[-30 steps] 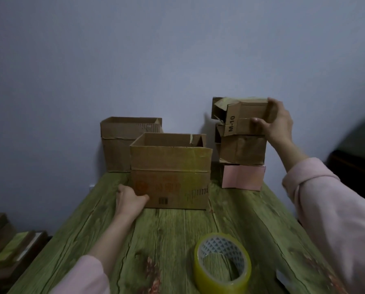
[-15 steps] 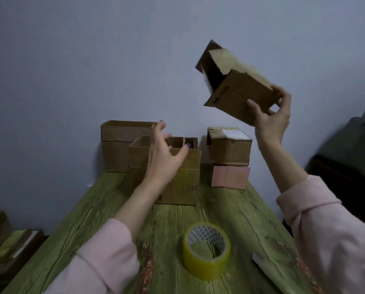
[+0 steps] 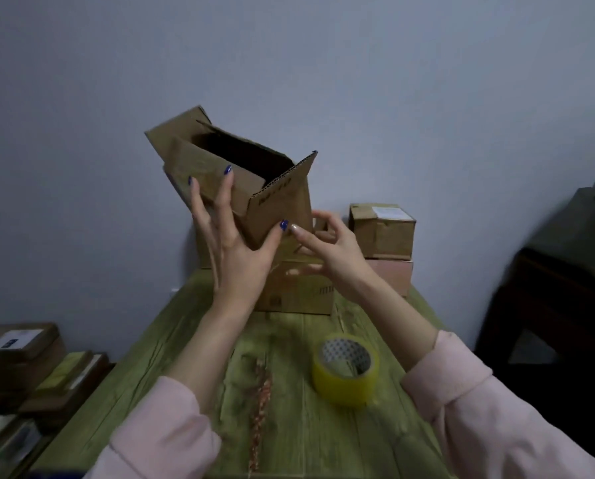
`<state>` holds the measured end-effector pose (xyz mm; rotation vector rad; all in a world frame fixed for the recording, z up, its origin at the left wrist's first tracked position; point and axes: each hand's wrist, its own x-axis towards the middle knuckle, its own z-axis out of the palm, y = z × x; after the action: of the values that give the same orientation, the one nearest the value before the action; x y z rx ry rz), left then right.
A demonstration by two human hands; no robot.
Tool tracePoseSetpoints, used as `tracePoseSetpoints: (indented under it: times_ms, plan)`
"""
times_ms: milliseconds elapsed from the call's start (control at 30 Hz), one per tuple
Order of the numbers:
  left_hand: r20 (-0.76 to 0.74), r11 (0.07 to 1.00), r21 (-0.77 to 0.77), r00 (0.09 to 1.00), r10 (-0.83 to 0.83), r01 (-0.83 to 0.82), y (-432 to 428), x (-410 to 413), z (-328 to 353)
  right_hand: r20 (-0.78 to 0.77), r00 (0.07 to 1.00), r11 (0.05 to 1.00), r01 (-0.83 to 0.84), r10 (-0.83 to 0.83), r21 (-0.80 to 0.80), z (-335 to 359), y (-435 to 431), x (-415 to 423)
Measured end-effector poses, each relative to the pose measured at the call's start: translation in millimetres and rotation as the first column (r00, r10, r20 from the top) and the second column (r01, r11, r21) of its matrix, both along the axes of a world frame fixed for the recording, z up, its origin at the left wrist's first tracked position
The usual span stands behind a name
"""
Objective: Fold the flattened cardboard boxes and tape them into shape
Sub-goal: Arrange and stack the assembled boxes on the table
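My left hand (image 3: 241,261) clamps the small cardboard box (image 3: 282,202), tilted mouth-up, presumably for folding. My right hand (image 3: 334,250) touches its lower corner; grip unclear.

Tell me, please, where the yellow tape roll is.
In the head view, the yellow tape roll sits on the green table, right of centre, just left of the right forearm.

I count one tape roll (image 3: 345,369), five boxes (image 3: 241,174) beyond it — one half hidden — and two hands, left hand (image 3: 235,257) and right hand (image 3: 330,250); the stack (image 3: 20,354) left of it I can't count.
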<state>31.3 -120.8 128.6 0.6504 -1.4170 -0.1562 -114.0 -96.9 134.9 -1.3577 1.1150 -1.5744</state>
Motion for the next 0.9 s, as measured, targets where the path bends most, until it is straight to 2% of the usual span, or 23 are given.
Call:
tracePoseSetpoints:
  times_ms: [167,300,367,467,567,633,667,700,767,833,900]
  plan:
    - [0.080,0.976,0.175,0.990,0.116,-0.129,16,46,-51,-0.330,0.933,0.974,-0.073,0.142,0.213,-31,-8,31]
    - [0.166,0.937,0.305,0.978,0.126,-0.172,28,61,-97,-0.619,0.724,0.922,-0.061,0.305,0.383,-65,-16,51]
    - [0.206,0.938,0.308,0.973,0.101,-0.163,30,64,-116,-0.680,0.666,0.918,-0.018,0.306,0.395,-73,-18,51]
    - [0.236,0.931,0.325,0.968,0.087,-0.163,26,60,-132,-0.687,0.668,0.934,-0.033,0.286,0.356,-61,-19,30]
    - [0.229,0.925,0.340,0.969,0.096,-0.172,14,52,-139,-0.568,0.817,0.983,0.004,0.101,0.181,-35,-18,-8]
    - [0.230,0.921,0.352,0.969,0.089,-0.168,5,47,-139,-0.447,0.879,0.981,0.194,-0.165,0.020,-21,-25,-39]
    - [0.228,0.918,0.359,0.970,0.089,-0.169,0,45,-138,-0.433,0.847,0.946,0.322,-0.309,-0.045,-17,-32,-55]
    - [0.226,0.916,0.362,0.969,0.096,-0.175,-4,43,-138,-0.462,0.773,0.891,0.442,-0.435,-0.101,-14,-40,-71]
    - [0.225,0.914,0.360,0.968,0.110,-0.187,-9,40,-140,-0.546,0.566,0.753,0.627,-0.618,-0.202,-12,-58,-104]
    - [0.217,0.913,0.363,0.970,0.111,-0.185,-14,40,-146,-0.581,0.427,0.656,0.707,-0.693,-0.263,-12,-77,-134]
    - [0.203,0.907,0.379,0.973,0.109,-0.181,-21,44,-151,-0.602,0.366,0.613,0.742,-0.710,-0.272,-13,-92,-157]
